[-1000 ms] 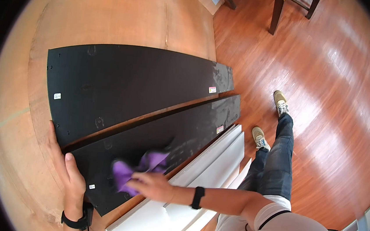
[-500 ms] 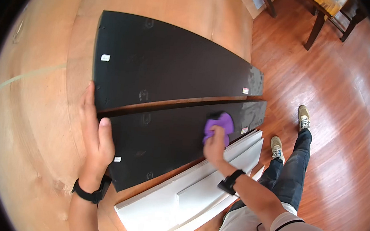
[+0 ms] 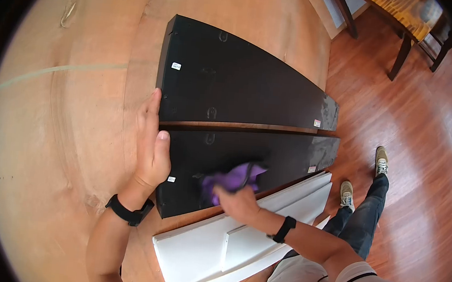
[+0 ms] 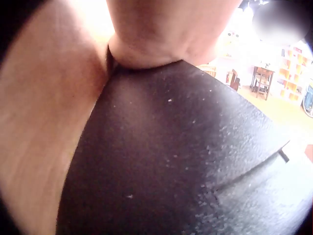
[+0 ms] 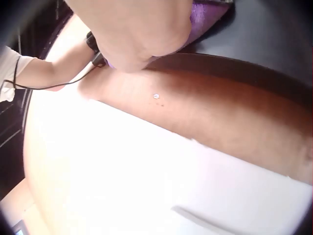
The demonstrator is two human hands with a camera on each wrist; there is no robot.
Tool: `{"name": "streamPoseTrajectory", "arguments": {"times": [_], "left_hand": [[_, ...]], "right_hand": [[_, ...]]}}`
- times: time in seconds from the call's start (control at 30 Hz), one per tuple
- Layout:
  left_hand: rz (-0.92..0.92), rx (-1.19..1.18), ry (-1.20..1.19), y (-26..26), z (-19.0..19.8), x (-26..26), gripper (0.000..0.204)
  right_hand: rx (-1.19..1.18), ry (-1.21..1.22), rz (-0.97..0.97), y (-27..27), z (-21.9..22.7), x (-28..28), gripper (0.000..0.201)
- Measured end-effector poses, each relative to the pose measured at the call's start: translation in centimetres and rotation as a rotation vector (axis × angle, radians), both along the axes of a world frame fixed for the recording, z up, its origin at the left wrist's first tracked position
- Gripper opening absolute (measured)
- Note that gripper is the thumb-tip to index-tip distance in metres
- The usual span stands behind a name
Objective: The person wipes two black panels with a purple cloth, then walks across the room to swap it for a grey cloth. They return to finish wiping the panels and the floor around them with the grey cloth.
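Note:
Two long black panels lie side by side on a wooden surface, the upper one (image 3: 252,84) and the lower one (image 3: 273,150) split by a narrow gap. My left hand (image 3: 154,145) rests with straight fingers against their left ends, thumb on the lower panel's edge. In the left wrist view the hand (image 4: 161,29) lies against the black panel (image 4: 142,147). My right hand (image 3: 239,202) grips a blurred purple cloth (image 3: 242,175) on the lower panel. The right wrist view shows the hand (image 5: 142,29) with a bit of purple cloth (image 5: 208,19).
White boards (image 3: 200,246) lie stacked just below the lower panel, close to my right forearm. The wooden surface (image 3: 87,129) extends to the left. A table with a yellow patterned top (image 3: 404,11) stands on the floor (image 3: 425,131) at upper right.
The right hand and cloth went right along the lower panel, then came back left. The head view has shifted, so the panels appear farther right. The left hand stays at the panel ends.

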State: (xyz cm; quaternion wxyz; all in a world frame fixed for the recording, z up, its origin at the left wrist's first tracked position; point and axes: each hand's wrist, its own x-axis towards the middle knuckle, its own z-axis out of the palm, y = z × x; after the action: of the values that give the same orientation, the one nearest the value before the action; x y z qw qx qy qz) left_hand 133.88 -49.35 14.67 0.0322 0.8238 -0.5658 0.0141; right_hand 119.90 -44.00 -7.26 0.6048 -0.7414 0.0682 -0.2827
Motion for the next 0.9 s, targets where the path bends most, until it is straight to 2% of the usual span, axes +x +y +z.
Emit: {"name": "streamPoseTrajectory", "arguments": {"times": [0.03, 0.07, 0.13, 0.2, 0.23, 0.27, 0.33, 0.4, 0.43, 0.5, 0.53, 0.6, 0.63, 0.7, 0.73, 0.8, 0.83, 0.9], "left_hand": [[-0.004, 0.004, 0.006, 0.1, 0.0, 0.1, 0.066], [-0.002, 0.008, 0.0, 0.2, 0.0, 0.1, 0.066], [-0.028, -0.005, 0.0, 0.2, 0.0, 0.2, 0.064], [-0.048, 0.003, -0.009, 0.1, 0.1, 0.3, 0.065], [-0.065, 0.006, -0.012, 0.1, 0.1, 0.3, 0.065], [-0.067, 0.006, -0.014, -0.1, 0.1, 0.3, 0.065], [-0.067, -0.008, 0.02, -0.1, 0.1, 0.1, 0.066], [-0.079, -0.016, 0.022, -0.1, 0.1, 0.5, 0.066], [-0.086, -0.025, 0.03, 0.2, 0.1, 0.6, 0.066], [-0.071, -0.037, 0.01, 0.3, 0.0, 0.5, 0.065], [-0.057, -0.049, -0.01, 0.4, 0.0, 0.5, 0.065], [-0.013, -0.059, 0.025, 0.4, 0.1, 0.6, 0.063], [0.002, -0.126, 0.008, 0.4, 0.3, 0.8, 0.063], [-0.023, -0.047, 0.119, 0.5, 1.1, 1.0, 0.06], [-0.011, -0.094, 0.114, 0.5, 1.6, 0.8, 0.06], [0.053, 0.075, 0.121, 0.0, 2.6, 0.7, 0.056], [0.061, 0.039, 0.117, -0.6, 3.6, 0.9, 0.056], [0.074, 0.266, 0.28, -1.7, 5.5, 1.8, 0.054]], "right_hand": [[0.225, -0.035, -0.119, -2.4, 1.1, 0.9, 0.024], [0.166, -0.124, -0.262, -4.3, 1.9, 2.4, 0.035], [0.155, -0.201, -0.25, -5.9, 5.4, 3.9, 0.042], [0.031, -0.368, -0.124, -3.4, 7.8, 3.4, 0.048], [-0.053, -0.365, -0.168, -0.8, 8.1, 2.9, 0.049], [-0.217, -0.41, -0.09, 0.4, 8.0, 1.7, 0.048], [-0.236, -0.613, -0.008, 2.3, 7.2, 0.2, 0.044], [-0.198, -0.548, 0.087, 4.6, 5.3, 0.2, 0.035], [-0.22, -0.548, 0.106, 4.1, 4.9, -0.7, 0.035], [-0.365, -0.429, 0.346, 1.4, 4.1, -2.1, 0.026], [-0.425, -0.434, 0.366, 0.4, 4.6, -2.6, 0.026], [0.076, -0.056, 0.377, -1.8, 6.1, -3.4, 0.017], [0.028, -0.18, 0.248, -4.1, 7.2, -3.7, 0.017], [0.093, 0.128, 0.402, -7.5, 8.1, -3.1, 0.02], [0.193, 0.043, 0.325, -8.6, 9.2, -2.1, 0.024], [-0.007, -0.216, 0.012, -10.4, 10.3, -0.1, 0.025], [-0.059, -0.216, 0.018, -11.4, 12.0, 0.2, 0.026], [-0.185, -0.237, 0.001, -11.9, 14.9, 1.0, 0.027]]}}
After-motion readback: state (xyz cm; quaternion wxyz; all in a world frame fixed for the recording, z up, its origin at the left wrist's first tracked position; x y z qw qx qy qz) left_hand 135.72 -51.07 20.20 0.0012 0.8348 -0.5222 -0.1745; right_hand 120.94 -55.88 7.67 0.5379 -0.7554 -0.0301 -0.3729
